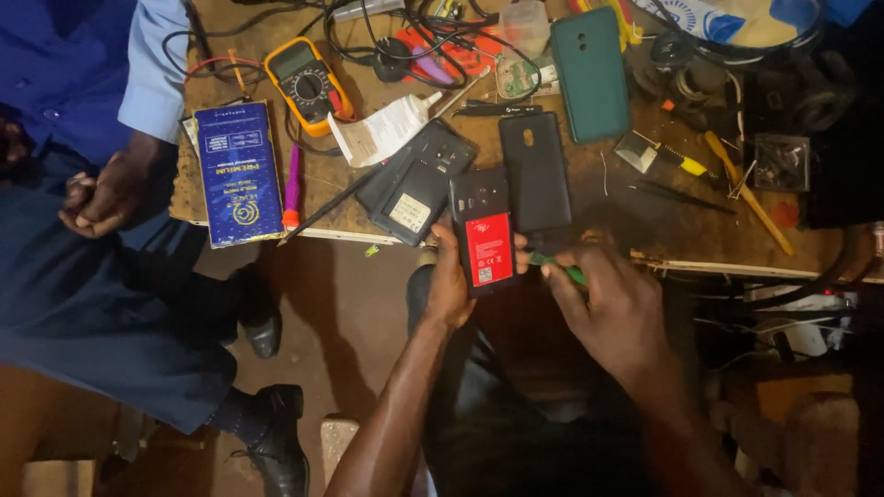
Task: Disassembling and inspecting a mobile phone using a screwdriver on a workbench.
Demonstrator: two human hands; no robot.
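Observation:
My left hand (449, 281) grips an opened phone (482, 232) by its lower left edge; its back is off and a red battery shows. My right hand (610, 308) is closed around a green-handled tool (560, 268), whose tip sits at the phone's lower right edge. A black back cover (534, 171) lies on the bench just right of the phone. Two more dark phones (416, 180) lie stacked to its left.
The wooden bench (599, 198) carries a yellow multimeter (308, 85), a blue box (238, 172), a green phone case (590, 74), a pink pen (292, 189), screwdrivers (748, 195) and tangled cables (405, 32). Another person in blue sits at left, hands (99, 198) clasped.

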